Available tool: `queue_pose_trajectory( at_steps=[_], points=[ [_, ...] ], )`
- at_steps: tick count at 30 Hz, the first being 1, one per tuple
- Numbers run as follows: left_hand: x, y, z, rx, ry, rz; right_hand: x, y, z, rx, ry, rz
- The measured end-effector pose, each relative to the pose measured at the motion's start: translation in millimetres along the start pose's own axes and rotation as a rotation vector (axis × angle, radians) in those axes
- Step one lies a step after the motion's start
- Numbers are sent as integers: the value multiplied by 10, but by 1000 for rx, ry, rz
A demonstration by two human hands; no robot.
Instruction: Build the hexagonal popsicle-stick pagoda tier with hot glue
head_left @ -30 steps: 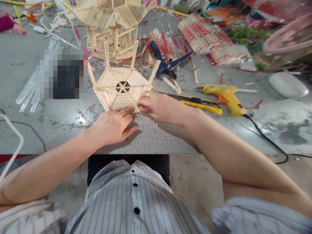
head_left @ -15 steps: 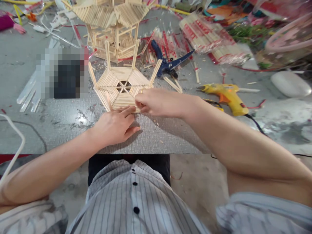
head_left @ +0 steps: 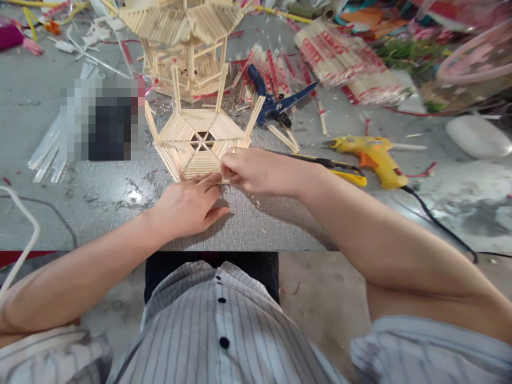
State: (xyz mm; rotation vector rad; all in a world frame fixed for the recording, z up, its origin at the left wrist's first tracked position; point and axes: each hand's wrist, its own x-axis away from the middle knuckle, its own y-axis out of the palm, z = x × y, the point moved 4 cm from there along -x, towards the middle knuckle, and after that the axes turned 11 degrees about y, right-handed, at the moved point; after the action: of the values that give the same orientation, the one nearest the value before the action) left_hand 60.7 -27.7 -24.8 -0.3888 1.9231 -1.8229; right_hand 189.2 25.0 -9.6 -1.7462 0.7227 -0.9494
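Observation:
A six-sided frame [head_left: 206, 168] of thin wooden sticks lies on the table, with short stick posts [head_left: 221, 88] standing at its corners and a spoked gap in its middle. My left hand [head_left: 192, 205] lies along its near edge, fingers stretched out and thumb apart. At the near right corner, my right hand [head_left: 250, 169], with a ring on one finger, is closed with fingers pinched together. What is between those fingers is hidden. Behind the frame stands a larger stick model with a slatted roof [head_left: 160, 24].
To the right lie a yellow glue gun [head_left: 372, 152] and a utility knife [head_left: 344, 173], partly behind my right forearm. Blue cutting pliers [head_left: 276, 106], bagged sticks [head_left: 328, 53] and clear glue sticks [head_left: 50, 154] surround the frame. A white rounded object [head_left: 476, 137] sits far right.
My right forearm has shifted slightly left and down, showing more of the utility knife. Both hands stay at almost the same places on the frame.

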Motion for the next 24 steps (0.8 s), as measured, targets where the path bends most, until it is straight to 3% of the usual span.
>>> queue_pose_trajectory(
  at_steps=[8, 13, 19, 24],
  points=[
    [-4, -11, 6, -43, -12, -25, -20, -25, -18, 21, -1, -56],
    [-1, -3, 4, -40, -7, 5, 74, 37, -67, 66, 21, 37],
    [-5, 10, 4, -3, 20, 35, 219, 21, -268, 181, 195, 67],
    [4, 8, 0, -25, 34, 60, 115, 2, -190, 121, 98, 86]
  ],
)
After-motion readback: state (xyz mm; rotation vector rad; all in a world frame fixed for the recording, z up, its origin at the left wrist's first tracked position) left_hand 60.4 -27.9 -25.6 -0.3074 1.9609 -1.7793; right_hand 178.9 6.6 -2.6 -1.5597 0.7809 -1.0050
